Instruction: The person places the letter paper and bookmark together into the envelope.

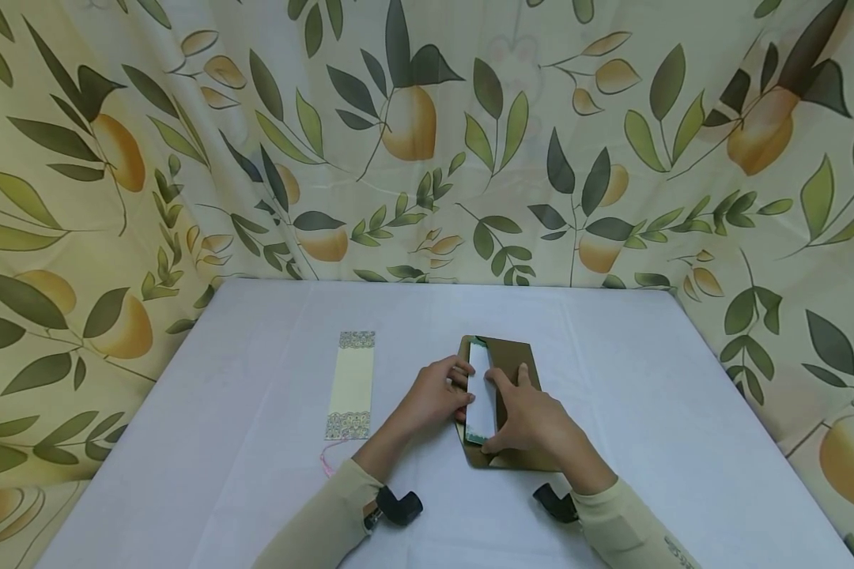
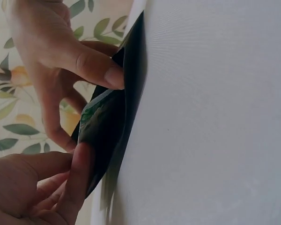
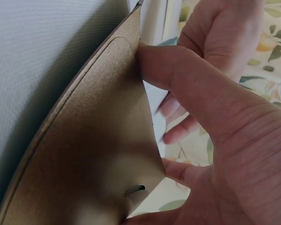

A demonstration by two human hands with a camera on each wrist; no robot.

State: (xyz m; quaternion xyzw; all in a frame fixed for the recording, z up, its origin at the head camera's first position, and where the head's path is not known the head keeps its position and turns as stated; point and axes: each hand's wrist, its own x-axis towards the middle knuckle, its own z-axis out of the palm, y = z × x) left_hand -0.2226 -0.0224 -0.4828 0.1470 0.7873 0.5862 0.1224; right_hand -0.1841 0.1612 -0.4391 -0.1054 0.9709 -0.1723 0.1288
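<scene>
In the head view, over the white table (image 1: 221,442), the left hand (image 1: 432,395) pinches the green-ended white card (image 1: 481,395) at the brown envelope (image 1: 515,356). Left wrist: its edge is best held square, unbent. Right wrist: the right hand (image 3: 246,136) grips the envelope's rim; light pressure should avoid creasing.

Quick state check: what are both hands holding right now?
Left hand: closed, pinching the white card at its edge.
Right hand: closed, gripping the brown envelope.

Free table (image 1: 640,379) right of folder (image 1: 515,356), bookmark (image 1: 353,381) at left.
</scene>
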